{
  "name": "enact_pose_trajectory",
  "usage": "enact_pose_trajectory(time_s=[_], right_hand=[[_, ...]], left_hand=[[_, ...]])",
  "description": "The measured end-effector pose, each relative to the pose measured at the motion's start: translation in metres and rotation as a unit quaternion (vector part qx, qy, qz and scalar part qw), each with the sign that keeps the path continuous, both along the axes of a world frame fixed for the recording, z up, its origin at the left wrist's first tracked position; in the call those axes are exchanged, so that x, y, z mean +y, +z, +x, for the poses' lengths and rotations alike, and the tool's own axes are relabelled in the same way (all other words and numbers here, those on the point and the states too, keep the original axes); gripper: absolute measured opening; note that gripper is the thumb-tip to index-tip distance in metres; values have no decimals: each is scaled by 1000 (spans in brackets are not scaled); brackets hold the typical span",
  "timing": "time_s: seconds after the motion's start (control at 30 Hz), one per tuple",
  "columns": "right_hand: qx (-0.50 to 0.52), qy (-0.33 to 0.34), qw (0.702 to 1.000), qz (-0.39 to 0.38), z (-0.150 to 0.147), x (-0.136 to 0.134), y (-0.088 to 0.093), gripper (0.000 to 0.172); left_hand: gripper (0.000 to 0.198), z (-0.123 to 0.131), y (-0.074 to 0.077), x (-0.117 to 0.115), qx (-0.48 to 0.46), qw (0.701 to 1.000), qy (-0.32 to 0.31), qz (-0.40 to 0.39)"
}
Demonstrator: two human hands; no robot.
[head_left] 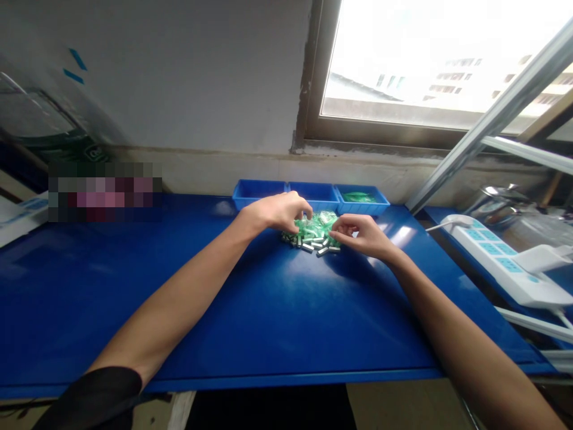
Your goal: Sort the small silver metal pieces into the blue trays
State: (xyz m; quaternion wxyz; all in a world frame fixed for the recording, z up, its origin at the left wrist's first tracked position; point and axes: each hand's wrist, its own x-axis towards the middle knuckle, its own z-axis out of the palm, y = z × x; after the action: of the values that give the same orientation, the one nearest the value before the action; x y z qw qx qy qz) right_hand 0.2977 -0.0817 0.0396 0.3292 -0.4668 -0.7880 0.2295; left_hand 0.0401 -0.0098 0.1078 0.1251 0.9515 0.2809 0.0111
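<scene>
A heap of small green and silver parts [314,234] lies on the blue table [277,310] near its far edge. My left hand [280,212] rests over the heap's left side, fingers curled down into the parts. My right hand [362,234] sits at the heap's right side, thumb and fingers pinched together on the parts. What either hand actually grips is too small to make out. Just behind the heap stand three blue bins in a row [308,196]; the right bin [362,200] holds green parts.
A white power strip [501,260] lies at the table's right edge with a metal rail [492,116] slanting above it. A wall and window are behind the bins. At the far left sit a clear plastic container [40,125] and white sheets [20,216].
</scene>
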Motion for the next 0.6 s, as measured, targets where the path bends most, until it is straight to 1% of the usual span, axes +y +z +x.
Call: enact_pose_trajectory(time_s=[0.1, 0.23, 0.37, 0.47, 0.6], right_hand=[[-2, 0, 1000, -5, -1, 0, -1, 30], [-7, -6, 1000, -6, -3, -1, 0, 31], [-17, -9, 1000, -6, -5, -3, 2, 33], [-19, -12, 1000, -1, -5, -3, 2, 34], [-12, -19, 1000, 11, -4, -2, -1, 36]], left_hand=[[44, 0, 2, -2, -5, 1000, 7, 15], [27, 1, 4, -3, -4, 998, 12, 55], [23, 1, 6, -4, -11, 998, 8, 69], [23, -1, 7, -2, -45, 997, -5, 61], [22, -3, 8, 3, -130, 990, -34, 44]])
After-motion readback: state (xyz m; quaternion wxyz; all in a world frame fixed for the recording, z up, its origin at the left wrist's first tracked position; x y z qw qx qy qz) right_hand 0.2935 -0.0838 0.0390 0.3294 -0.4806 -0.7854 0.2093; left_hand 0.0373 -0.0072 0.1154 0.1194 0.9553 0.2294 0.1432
